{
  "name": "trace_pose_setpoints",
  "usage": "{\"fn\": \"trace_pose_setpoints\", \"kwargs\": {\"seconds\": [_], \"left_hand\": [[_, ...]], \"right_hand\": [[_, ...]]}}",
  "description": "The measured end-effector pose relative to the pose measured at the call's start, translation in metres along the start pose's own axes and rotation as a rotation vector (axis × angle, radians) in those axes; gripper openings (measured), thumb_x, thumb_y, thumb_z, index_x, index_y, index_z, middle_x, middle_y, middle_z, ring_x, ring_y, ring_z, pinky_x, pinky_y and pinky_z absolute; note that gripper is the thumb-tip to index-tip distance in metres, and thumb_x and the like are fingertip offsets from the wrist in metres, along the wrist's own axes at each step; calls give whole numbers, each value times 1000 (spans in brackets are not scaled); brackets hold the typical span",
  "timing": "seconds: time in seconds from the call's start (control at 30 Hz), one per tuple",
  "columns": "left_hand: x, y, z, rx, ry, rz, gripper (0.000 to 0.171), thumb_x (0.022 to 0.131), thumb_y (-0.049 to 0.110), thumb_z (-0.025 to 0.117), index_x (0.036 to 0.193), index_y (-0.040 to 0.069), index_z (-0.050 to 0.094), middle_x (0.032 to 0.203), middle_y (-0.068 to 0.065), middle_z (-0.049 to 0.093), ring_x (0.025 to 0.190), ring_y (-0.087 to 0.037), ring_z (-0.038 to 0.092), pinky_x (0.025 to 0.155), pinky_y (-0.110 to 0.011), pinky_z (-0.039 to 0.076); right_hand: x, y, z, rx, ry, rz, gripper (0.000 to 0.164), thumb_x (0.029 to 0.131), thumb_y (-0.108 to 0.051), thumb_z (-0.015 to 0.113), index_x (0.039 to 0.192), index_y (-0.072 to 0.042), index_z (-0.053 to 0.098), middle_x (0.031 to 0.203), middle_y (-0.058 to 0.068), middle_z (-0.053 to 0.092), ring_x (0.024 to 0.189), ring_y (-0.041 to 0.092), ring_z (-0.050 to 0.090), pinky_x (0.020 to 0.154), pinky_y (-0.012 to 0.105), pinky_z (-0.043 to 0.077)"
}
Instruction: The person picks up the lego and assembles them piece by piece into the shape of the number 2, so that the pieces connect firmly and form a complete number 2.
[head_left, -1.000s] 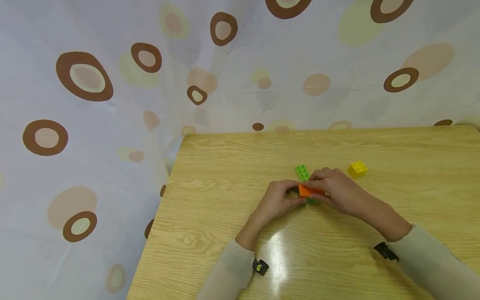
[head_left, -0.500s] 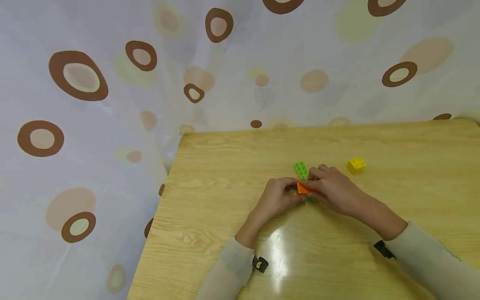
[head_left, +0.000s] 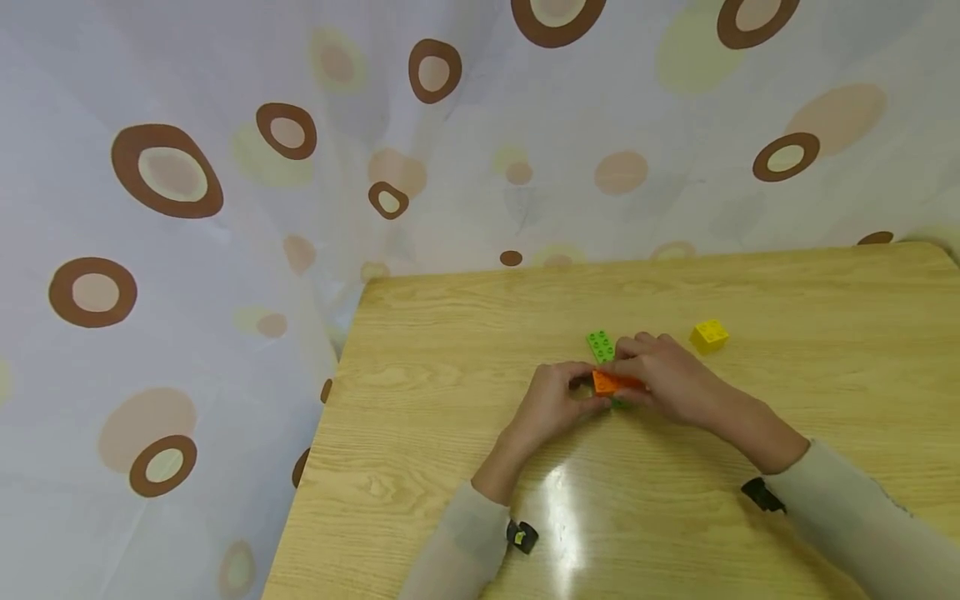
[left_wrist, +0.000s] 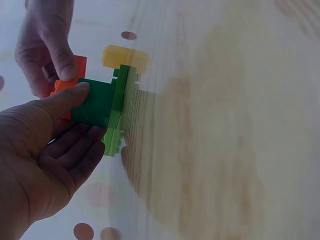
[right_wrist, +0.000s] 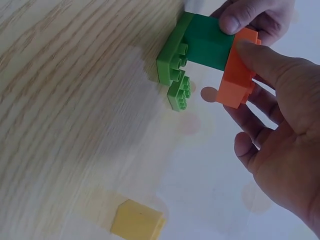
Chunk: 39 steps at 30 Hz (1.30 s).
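An orange brick (right_wrist: 235,80) sits on a dark green brick (right_wrist: 207,40), which stands on a flat light green brick (right_wrist: 171,52) on the table. My right hand (head_left: 671,379) pinches the orange brick between thumb and fingers. From the other side, my left hand (head_left: 551,404) holds the dark green brick, its thumb lying near the joint with the orange one. A second flat light green brick (left_wrist: 113,142) lies just behind the stack. In the head view the hands cover most of the dark green brick.
A yellow brick (head_left: 709,336) rests on the wooden table (head_left: 420,350), behind and right of my right hand. Behind the table hangs a white curtain (head_left: 465,192) with brown and beige spots. The table's left edge (head_left: 311,433) runs along the left side.
Both hands stay at the stack with almost the same grip. The orange brick shows a little more again than half a second ago. The head view has shifted slightly.
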<state>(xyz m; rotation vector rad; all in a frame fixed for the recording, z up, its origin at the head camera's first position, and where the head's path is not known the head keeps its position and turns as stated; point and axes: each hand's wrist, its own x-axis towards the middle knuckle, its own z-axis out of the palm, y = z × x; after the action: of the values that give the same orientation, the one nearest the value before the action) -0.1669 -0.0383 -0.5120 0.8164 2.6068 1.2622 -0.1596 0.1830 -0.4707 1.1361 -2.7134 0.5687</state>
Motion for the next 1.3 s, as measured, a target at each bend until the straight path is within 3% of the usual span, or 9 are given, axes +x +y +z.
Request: {"fn": "trace_pose_setpoints", "kwargs": {"seconds": [0.23, 0.73, 0.97, 1.13, 1.3], "left_hand": [[0, 0, 0, 4, 2, -8, 40, 91, 23, 86, 128, 10, 76, 121, 1, 77, 110, -2, 68, 94, -15, 53], [-1, -1, 0, -25, 1, -8, 40, 92, 21, 86, 128, 10, 74, 121, 1, 76, 109, -1, 67, 94, -13, 52], [-1, -1, 0, -13, -2, -7, 39, 91, 21, 87, 126, 9, 74, 119, 0, 76, 108, -7, 69, 93, -15, 53], [-1, -1, 1, -5, -8, -18, 41, 90, 21, 88, 126, 8, 73, 120, -1, 75, 108, -9, 69, 94, -16, 52], [-1, -1, 1, 0, -7, -32, 44, 90, 22, 88, 128, 8, 72, 122, -1, 75, 108, -9, 68, 93, -17, 53]], "right_hand": [[-3, 5, 2, 96, -11, 45, 42, 84, -17, 91, 124, -11, 79, 106, 1, 68, 94, 21, 58, 76, 37, 42], [-5, 7, 7, 145, -9, 82, 43, 85, -18, 90, 126, -11, 78, 112, 1, 70, 100, 21, 60, 80, 42, 46], [-9, 10, -5, 198, 17, 118, 45, 88, -24, 89, 128, -10, 75, 115, 4, 69, 106, 25, 62, 86, 48, 47], [-15, 23, -18, 194, 105, 219, 47, 91, -26, 86, 131, -7, 72, 121, 9, 67, 114, 35, 60, 96, 63, 46], [-25, 41, -28, 198, 211, 372, 52, 94, -25, 84, 136, -2, 67, 128, 17, 60, 116, 45, 58, 93, 67, 48]]}}
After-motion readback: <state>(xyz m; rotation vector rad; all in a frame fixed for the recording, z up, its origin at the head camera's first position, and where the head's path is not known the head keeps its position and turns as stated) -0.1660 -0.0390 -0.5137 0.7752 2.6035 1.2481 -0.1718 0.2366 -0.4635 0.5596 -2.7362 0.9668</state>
